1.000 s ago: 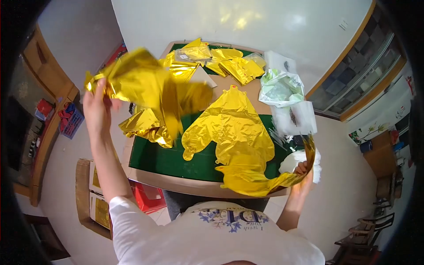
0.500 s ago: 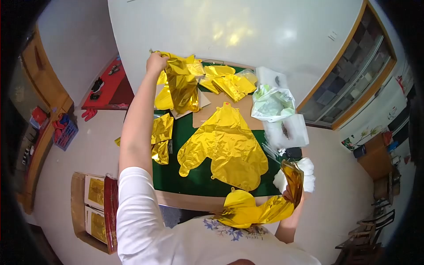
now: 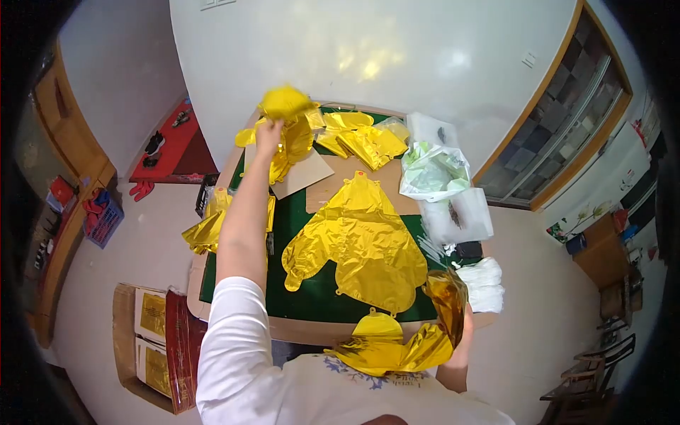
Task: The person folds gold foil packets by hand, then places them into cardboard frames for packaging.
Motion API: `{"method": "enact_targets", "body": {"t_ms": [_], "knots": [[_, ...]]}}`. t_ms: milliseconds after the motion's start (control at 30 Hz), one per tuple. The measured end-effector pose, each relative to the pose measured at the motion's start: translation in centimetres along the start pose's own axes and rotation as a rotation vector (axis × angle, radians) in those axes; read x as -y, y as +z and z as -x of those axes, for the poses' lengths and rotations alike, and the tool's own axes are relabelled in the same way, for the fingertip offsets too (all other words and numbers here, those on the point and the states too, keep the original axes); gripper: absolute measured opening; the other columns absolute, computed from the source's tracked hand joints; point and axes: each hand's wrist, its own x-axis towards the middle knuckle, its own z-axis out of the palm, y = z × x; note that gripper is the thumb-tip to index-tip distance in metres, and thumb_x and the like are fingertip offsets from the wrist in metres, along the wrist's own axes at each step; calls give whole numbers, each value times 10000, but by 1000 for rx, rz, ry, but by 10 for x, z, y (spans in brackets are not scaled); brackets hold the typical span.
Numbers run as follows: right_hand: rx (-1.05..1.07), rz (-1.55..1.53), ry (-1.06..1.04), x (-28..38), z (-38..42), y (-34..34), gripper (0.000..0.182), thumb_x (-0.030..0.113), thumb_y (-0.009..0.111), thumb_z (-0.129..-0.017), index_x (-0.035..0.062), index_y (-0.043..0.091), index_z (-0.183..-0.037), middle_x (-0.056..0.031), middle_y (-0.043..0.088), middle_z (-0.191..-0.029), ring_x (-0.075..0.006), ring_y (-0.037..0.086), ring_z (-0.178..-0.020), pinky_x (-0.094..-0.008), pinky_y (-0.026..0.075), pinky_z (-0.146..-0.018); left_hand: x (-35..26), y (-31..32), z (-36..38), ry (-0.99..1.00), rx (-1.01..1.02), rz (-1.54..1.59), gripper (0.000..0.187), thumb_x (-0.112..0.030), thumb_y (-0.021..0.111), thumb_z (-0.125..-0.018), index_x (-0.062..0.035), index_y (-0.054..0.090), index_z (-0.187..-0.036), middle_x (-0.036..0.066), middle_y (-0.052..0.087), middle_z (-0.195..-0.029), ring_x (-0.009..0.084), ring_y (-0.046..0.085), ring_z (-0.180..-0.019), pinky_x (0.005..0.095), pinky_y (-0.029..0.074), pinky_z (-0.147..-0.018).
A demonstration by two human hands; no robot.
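Up at the far left corner of the table, my left hand point(image 3: 268, 138) is closed on a crumpled gold foil balloon point(image 3: 296, 142); its upper part is blurred by motion. My right hand point(image 3: 465, 327) is closed around another gold foil balloon point(image 3: 445, 304) at the near right edge, its fingers partly hidden by the foil. That foil drapes across the front of my shirt. Between both hands, a large flat foil balloon point(image 3: 372, 244) with small tabs lies spread on the green tabletop point(image 3: 304, 303). More folded gold foil point(image 3: 372, 142) lies at the back.
Gold foil point(image 3: 205, 230) hangs over the left table edge. A cardboard sheet point(image 3: 303, 175) lies near my left hand. On the right are a plastic bag point(image 3: 433, 173), a white bundle point(image 3: 482, 285) and a black object point(image 3: 467, 249). An open carton point(image 3: 124, 340) stands on the floor.
My left hand has moved right and slightly down, with its foil swung upward. My right hand and its foil have shifted a little left and down. More of the table's left side shows.
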Motion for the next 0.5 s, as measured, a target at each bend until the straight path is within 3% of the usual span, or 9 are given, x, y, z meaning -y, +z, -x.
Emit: {"method": "enact_targets", "body": {"t_ms": [67,133,167,233,267,333,467,500], "knots": [[16,-49,-6,5,4,15,448,152,506,-958,-17,419,-1364,-140,539,-1311,-251,542,-1191,-396,428,-1026,28,27,36,-30,86,-233,246,-224,600,-873,1,643,-964,255,652,-887,402,638,-851,447,508,-815],[20,-60,-14,1,3,14,453,146,511,-955,-21,417,-1366,-140,536,-1317,-251,539,-1195,-397,425,-1030,30,33,66,-154,279,-237,284,-189,575,-862,-13,635,-1077,277,633,-1041,423,598,-1015,469,471,-908],[22,-67,-16,0,3,14,459,141,516,-952,-24,414,-1367,-140,533,-1322,-252,536,-1199,-398,422,-1034,32,36,69,-152,280,-235,284,-189,575,-862,-13,635,-1077,277,633,-1041,423,598,-1015,469,471,-908],[25,-78,-8,-1,6,16,462,138,521,-950,-27,413,-1367,-140,532,-1326,-254,535,-1200,-398,420,-1036,43,47,75,-150,270,-331,456,-146,586,-844,-28,534,-1281,307,499,-1293,435,474,-1211,446,397,-1025],[29,-90,5,-2,7,17,465,135,525,-948,-30,411,-1367,-140,530,-1329,-256,534,-1202,-399,418,-1038,50,51,79,-153,272,-331,456,-146,586,-844,-28,534,-1281,307,499,-1293,435,474,-1211,446,397,-1025],[54,-83,11,-2,6,18,470,129,529,-945,-31,408,-1369,-140,530,-1329,-258,535,-1201,-400,414,-1043,34,43,92,-110,120,-453,622,-62,580,-830,-37,379,-1418,311,324,-1440,459,329,-1321,448,302,-1107],[69,-114,32,-4,5,18,485,125,536,-937,-32,400,-1375,-144,516,-1342,-257,514,-1226,-393,397,-1056,-7,20,112,-102,-76,-374,658,5,562,-819,-37,340,-1437,291,284,-1470,462,283,-1348,461,251,-1132],[83,-116,31,-4,3,20,495,121,542,-931,-32,396,-1379,-145,511,-1347,-257,505,-1235,-390,390,-1061,-18,17,125,58,-83,-295,622,10,553,-823,-33,368,-1415,290,308,-1457,457,303,-1338,462,261,-1126]]}}
